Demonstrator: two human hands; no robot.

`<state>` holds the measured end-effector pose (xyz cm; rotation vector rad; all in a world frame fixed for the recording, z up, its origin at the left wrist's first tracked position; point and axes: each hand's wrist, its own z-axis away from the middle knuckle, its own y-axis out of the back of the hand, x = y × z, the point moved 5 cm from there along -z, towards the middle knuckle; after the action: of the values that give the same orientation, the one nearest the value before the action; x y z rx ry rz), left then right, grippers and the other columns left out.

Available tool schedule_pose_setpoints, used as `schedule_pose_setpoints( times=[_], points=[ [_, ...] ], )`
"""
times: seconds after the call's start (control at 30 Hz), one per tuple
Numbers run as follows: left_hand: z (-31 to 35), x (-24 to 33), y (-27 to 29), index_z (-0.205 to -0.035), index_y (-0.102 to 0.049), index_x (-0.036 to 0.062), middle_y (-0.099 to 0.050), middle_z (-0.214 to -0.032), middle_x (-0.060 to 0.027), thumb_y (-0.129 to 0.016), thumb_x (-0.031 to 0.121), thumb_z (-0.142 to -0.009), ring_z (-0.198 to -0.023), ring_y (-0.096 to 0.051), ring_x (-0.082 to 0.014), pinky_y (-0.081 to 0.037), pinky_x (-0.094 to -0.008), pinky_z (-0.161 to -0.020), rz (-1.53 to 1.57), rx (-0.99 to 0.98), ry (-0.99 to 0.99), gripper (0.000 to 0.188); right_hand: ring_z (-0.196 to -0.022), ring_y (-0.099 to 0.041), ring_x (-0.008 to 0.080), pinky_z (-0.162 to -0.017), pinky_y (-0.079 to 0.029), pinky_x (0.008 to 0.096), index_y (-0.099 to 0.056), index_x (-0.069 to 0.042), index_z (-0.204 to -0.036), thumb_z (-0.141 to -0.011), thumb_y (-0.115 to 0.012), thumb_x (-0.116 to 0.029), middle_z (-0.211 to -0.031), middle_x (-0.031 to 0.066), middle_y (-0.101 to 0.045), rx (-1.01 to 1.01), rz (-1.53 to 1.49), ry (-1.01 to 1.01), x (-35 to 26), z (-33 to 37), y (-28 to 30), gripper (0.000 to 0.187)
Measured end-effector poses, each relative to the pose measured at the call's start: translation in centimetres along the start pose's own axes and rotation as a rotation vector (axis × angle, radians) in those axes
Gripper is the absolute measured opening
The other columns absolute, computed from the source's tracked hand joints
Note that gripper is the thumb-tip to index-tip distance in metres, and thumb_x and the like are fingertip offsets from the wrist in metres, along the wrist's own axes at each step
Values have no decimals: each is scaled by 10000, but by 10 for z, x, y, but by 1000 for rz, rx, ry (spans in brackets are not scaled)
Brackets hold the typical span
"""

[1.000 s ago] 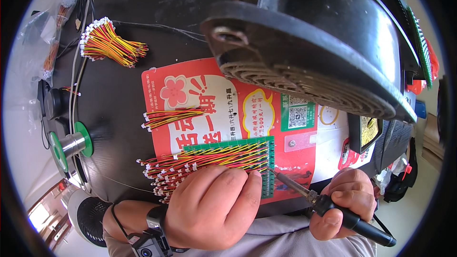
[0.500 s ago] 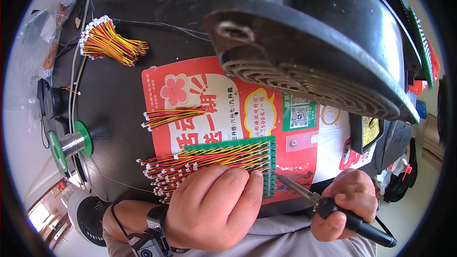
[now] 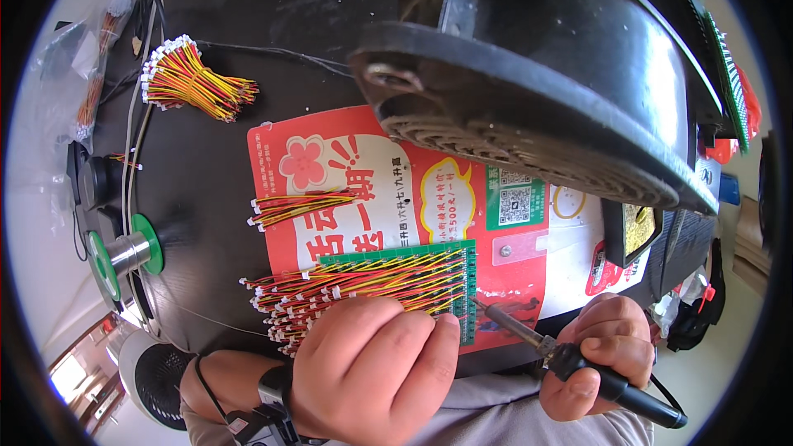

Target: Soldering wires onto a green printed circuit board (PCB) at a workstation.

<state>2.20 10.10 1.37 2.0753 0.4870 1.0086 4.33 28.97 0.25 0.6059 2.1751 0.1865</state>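
Observation:
My left hand [image 3: 380, 372] is closed over the near part of a green circuit board [image 3: 467, 256], its fingers pinched at a thin wire whose tip is mostly hidden. Rows of red, yellow and black wires [image 3: 363, 277] with white connectors lie across the board and stick out past its left side. My right hand [image 3: 607, 355] grips the black handle of a soldering iron [image 3: 529, 334]. Pointing up and left, the iron's tip is close to the board's right edge, near my left fingertips; contact cannot be made out.
Over the far right looms a large black fan-like housing [image 3: 537, 116] with a grille. A solder spool [image 3: 128, 252] stands at left. Farther back is a bundle of wires [image 3: 198, 78]; a smaller bunch [image 3: 301, 205] lies on the red printed mat [image 3: 273, 149]. A yellow cleaning sponge [image 3: 638, 227] sits in a black holder.
My left fingertips and the iron's tip have shifted slightly toward me along the board's right side. Both hands keep their grip; the whole view has also moved a little.

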Motion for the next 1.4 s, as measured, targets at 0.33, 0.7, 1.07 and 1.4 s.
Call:
schedule_pose_setpoints(
  times=[0.33,0.7,1.07,1.4],
  points=[
    [14,-1,-8,-873,-728,-29,-613,-782,-75,-719,-28,-619,-632,-573,-222,-452,-318,-531,9,-8,84,255,-443,-405,126,-381,-280,259,-502,-24,-805,-873,-655,-311,-547,21,-407,-47,3,-8,0,-1,-1,333],
    [14,-3,-8,-890,-725,-27,-608,-783,-71,-726,-40,-638,-633,-570,-224,-458,-314,-532,3,-30,72,252,-427,-435,126,-376,-308,249,-510,-30,-809,-881,-659,-328,-557,25,-435,-68,35,-60,-1,-4,-4,342],
    [4,0,-8,-891,-724,-33,-606,-780,-73,-727,-43,-637,-633,-575,-223,-469,-314,-549,-17,-53,37,254,-446,-405,125,-398,-280,262,-501,-36,-807,-878,-647,-335,-553,16,-406,-11,-5,-40,0,-1,2,340],
    [3,-2,-9,-894,-706,-36,-604,-765,-80,-728,-56,-654,-603,-575,-227,-479,-322,-546,18,-20,81,242,-445,-398,127,-386,-261,263,-504,-29,-808,-876,-650,-323,-550,20,-405,-17,-5,-33,1,0,0,336]
  ],
)
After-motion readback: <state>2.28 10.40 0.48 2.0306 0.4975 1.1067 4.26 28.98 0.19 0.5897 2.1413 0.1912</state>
